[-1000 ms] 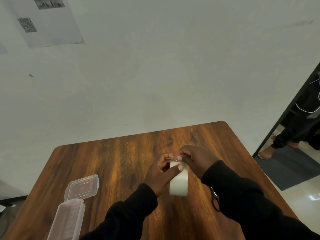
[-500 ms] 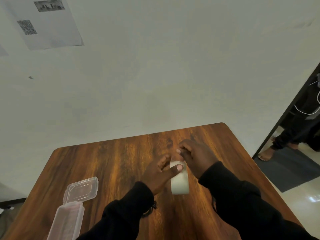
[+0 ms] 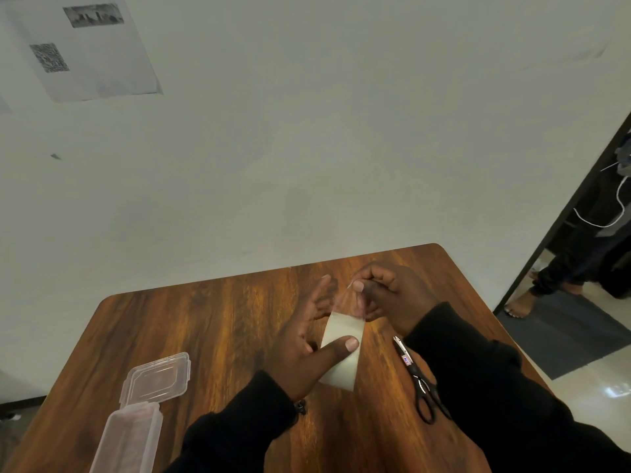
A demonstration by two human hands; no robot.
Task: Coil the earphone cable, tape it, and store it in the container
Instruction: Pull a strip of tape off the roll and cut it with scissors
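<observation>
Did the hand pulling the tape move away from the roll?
Yes. The right hand has drawn away from the tape roll, toward the table's far edge, stretching a clear strip out.

Grip: left hand holds the tape roll, thumb across its face; right hand pinches the pulled-out tape end just beyond the roll.
Right of grip: scissors lie flat on the table, close beside the right sleeve, blocking a low pass there.
Left of grip: bare wood, open passage.
Near-left of grip: container with its lid hinged open, well apart.
Beyond grip: short strip of bare wood, then the wall.
</observation>
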